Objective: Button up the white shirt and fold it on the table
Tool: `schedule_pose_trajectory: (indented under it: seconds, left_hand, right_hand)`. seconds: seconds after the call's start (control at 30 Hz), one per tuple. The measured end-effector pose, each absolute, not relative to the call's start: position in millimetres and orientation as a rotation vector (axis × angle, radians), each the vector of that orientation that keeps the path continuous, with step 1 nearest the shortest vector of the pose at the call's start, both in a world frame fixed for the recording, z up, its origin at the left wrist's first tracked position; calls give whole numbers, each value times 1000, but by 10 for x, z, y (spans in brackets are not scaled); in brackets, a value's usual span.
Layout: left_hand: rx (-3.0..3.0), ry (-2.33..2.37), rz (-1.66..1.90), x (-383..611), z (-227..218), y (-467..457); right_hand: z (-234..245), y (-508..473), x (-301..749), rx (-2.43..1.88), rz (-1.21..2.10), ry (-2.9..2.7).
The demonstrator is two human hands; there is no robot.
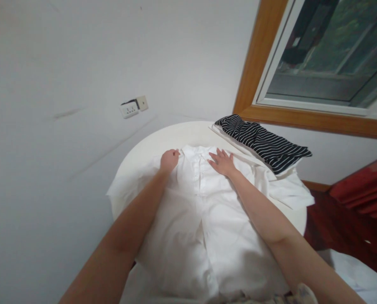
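Note:
A white button-front shirt point(188, 219) lies spread face up, its collar at the far end and its hem towards me. The front placket runs down the middle and gapes a little lower down. At the shoulder left of the collar, my left hand point(169, 160) is closed, pinching the shirt's fabric. My right hand point(222, 163) rests flat on the shirt just right of the collar, fingers spread. Both sleeves reach out to the sides, the right one near a folded stack.
The round white table point(172, 131) stands against the wall. On its far right lies a folded black-and-white striped garment point(261, 139) over white cloth. A wall socket point(129, 109) is behind, a wood-framed window point(302, 118) at right. White fabric point(356, 270) shows at lower right.

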State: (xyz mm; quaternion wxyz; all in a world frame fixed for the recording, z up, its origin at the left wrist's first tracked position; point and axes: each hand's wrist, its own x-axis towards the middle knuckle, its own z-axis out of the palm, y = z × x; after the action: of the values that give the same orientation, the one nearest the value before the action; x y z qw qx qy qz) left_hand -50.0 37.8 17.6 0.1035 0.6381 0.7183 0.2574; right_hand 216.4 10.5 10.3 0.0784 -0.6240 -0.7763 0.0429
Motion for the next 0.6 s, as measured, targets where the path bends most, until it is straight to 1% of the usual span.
schedule_pose_trajectory:
  seconds: [0.13, 0.27, 0.5, 0.6]
  left_hand:
    - [1816, 2082, 587, -447, 240, 567]
    - [1789, 2165, 462, -395, 329, 735]
    - [1698, 2206, 402, -264, 359, 841]
    - [1698, 2270, 507, -183, 278, 824]
  right_hand:
    - [118, 92, 2163, -1863, 141, -2333]
    - [123, 106, 2162, -1855, 125, -2336]
    - [96, 155, 2153, -1864, 130, -2342]
    - [96, 158, 2152, -1864, 119, -2355]
